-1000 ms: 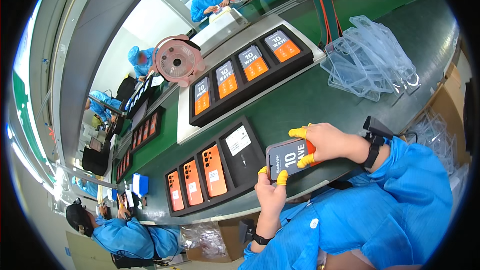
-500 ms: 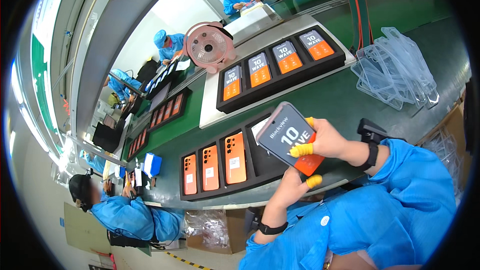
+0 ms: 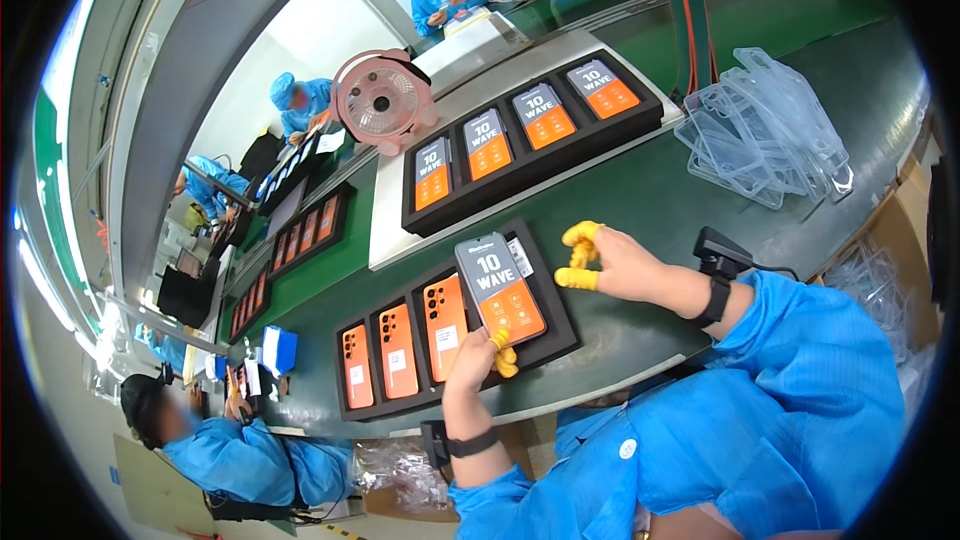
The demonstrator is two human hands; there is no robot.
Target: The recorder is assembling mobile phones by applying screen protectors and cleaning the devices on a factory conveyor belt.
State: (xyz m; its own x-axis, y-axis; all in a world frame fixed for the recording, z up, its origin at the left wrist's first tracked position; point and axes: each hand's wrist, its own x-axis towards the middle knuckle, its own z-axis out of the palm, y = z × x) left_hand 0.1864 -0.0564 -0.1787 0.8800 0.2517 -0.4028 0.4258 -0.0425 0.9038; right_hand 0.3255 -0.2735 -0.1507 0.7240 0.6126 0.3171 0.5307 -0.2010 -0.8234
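A smartphone (image 3: 503,290) with a grey and orange printed front is held at its lower end by my left hand (image 3: 476,362), whose fingertips wear yellow finger cots. It is over the rightmost slot of the near black foam tray (image 3: 560,325); I cannot tell if it touches the slot's bottom. A white label (image 3: 521,257) shows beside its upper right edge. Several orange phones (image 3: 398,350) lie back-up in the other slots, each with a white sticker. My right hand (image 3: 622,265), also in yellow finger cots, is just right of the tray, fingers curled but apart, holding nothing.
Beyond lies another black tray (image 3: 420,222) of phones with printed fronts, on a white board (image 3: 385,240). Clear plastic frames (image 3: 765,130) are heaped at the right. A pink fan (image 3: 382,100) stands at the back. Co-workers in blue (image 3: 245,445) sit at left and behind.
The phone has moved left and down from above the table to over the tray's rightmost slot. My right hand has let go of it; my left hand keeps its lower end. The view has shifted slightly.
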